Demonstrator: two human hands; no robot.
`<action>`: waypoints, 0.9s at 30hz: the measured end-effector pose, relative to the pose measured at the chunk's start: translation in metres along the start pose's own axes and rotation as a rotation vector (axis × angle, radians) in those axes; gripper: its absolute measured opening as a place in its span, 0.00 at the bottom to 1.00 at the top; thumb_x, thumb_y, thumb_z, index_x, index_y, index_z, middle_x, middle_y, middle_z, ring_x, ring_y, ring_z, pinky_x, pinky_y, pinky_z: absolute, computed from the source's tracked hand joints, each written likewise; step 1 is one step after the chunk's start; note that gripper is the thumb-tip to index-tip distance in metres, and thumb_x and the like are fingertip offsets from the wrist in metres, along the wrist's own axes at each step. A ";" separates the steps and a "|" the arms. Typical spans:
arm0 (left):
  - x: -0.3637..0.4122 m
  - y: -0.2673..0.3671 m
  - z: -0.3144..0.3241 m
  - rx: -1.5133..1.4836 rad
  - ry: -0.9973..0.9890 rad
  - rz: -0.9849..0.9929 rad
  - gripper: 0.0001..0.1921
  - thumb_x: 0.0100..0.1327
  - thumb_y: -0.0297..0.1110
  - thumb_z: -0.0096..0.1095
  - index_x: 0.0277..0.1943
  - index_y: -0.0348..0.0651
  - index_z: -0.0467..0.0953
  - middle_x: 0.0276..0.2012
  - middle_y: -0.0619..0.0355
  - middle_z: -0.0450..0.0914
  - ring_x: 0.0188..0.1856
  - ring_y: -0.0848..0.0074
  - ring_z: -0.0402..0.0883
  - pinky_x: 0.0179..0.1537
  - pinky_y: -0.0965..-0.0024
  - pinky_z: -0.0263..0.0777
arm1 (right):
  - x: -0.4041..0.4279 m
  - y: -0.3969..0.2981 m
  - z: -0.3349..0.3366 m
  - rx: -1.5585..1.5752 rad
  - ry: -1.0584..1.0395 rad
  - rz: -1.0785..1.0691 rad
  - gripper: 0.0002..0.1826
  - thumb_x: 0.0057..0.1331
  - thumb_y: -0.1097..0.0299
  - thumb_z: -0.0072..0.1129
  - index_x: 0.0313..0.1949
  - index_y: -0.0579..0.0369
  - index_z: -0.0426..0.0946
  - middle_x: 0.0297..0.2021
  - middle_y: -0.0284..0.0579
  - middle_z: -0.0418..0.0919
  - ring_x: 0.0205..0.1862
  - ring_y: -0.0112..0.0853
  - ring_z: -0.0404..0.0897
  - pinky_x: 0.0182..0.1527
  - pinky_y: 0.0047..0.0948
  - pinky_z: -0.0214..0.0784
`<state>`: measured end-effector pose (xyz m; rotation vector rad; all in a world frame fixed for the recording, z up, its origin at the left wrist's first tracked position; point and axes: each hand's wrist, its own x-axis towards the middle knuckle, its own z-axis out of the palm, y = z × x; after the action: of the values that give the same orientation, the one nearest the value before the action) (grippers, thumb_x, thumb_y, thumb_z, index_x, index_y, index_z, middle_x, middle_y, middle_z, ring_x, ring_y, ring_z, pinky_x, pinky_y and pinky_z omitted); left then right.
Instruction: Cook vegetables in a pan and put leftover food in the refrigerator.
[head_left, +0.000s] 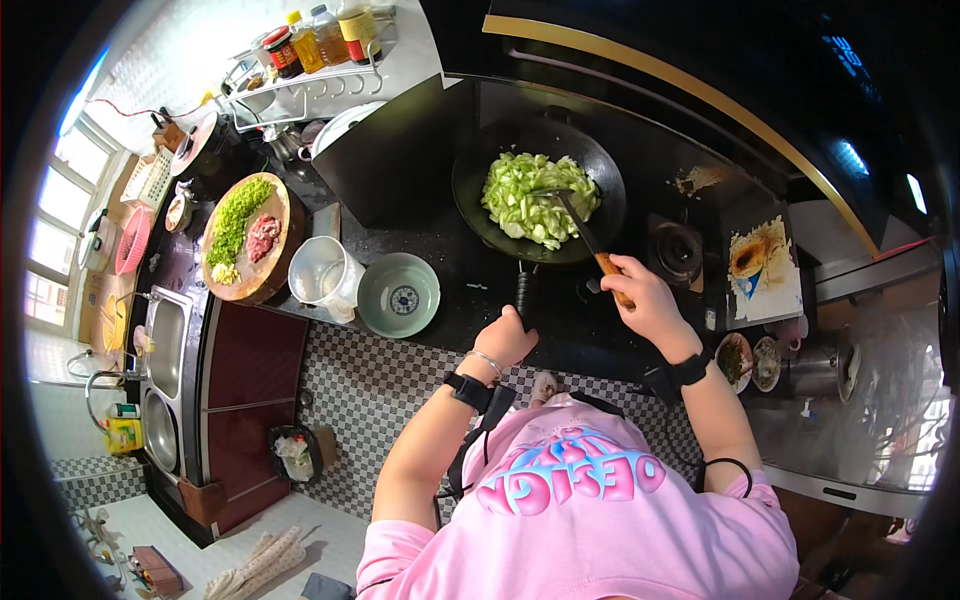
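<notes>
A black wok sits on the dark stove top, holding a heap of pale green sliced vegetable. My left hand grips the end of the wok's black handle, which points toward me. In my right hand is a spatula with a wooden grip; its metal blade rests among the slices. Part of the blade is hidden by the vegetable. An empty celadon bowl with a blue motif stands left of the wok handle, beside a translucent plastic tub.
A round wooden chopping board bears chopped greens, raw meat and minced garlic or ginger. A dark splash panel stands left of the wok. Right are a second burner and small dishes. The range hood overhangs.
</notes>
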<state>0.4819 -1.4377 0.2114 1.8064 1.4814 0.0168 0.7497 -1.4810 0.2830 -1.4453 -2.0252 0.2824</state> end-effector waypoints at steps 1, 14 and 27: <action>0.001 -0.003 0.003 0.043 0.051 0.047 0.25 0.62 0.45 0.63 0.46 0.28 0.66 0.31 0.38 0.83 0.36 0.48 0.85 0.41 0.55 0.78 | 0.003 0.000 0.000 0.023 0.029 -0.014 0.14 0.54 0.80 0.63 0.41 0.51 0.81 0.54 0.50 0.77 0.50 0.48 0.81 0.50 0.37 0.75; 0.003 -0.007 0.007 0.086 0.101 0.083 0.26 0.61 0.46 0.64 0.46 0.28 0.66 0.32 0.36 0.83 0.37 0.47 0.85 0.40 0.54 0.78 | -0.003 -0.023 0.004 0.394 0.275 0.070 0.08 0.57 0.83 0.63 0.37 0.58 0.80 0.43 0.50 0.82 0.40 0.38 0.84 0.44 0.29 0.75; -0.001 0.001 0.001 0.046 0.035 0.017 0.26 0.61 0.47 0.62 0.46 0.28 0.66 0.33 0.35 0.83 0.39 0.45 0.84 0.41 0.53 0.78 | -0.005 -0.018 -0.020 0.407 0.096 0.034 0.07 0.57 0.82 0.63 0.36 0.57 0.80 0.45 0.52 0.82 0.41 0.41 0.84 0.44 0.29 0.75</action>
<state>0.4834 -1.4390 0.2114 1.8642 1.5025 0.0226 0.7490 -1.4957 0.3064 -1.2121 -1.7427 0.5909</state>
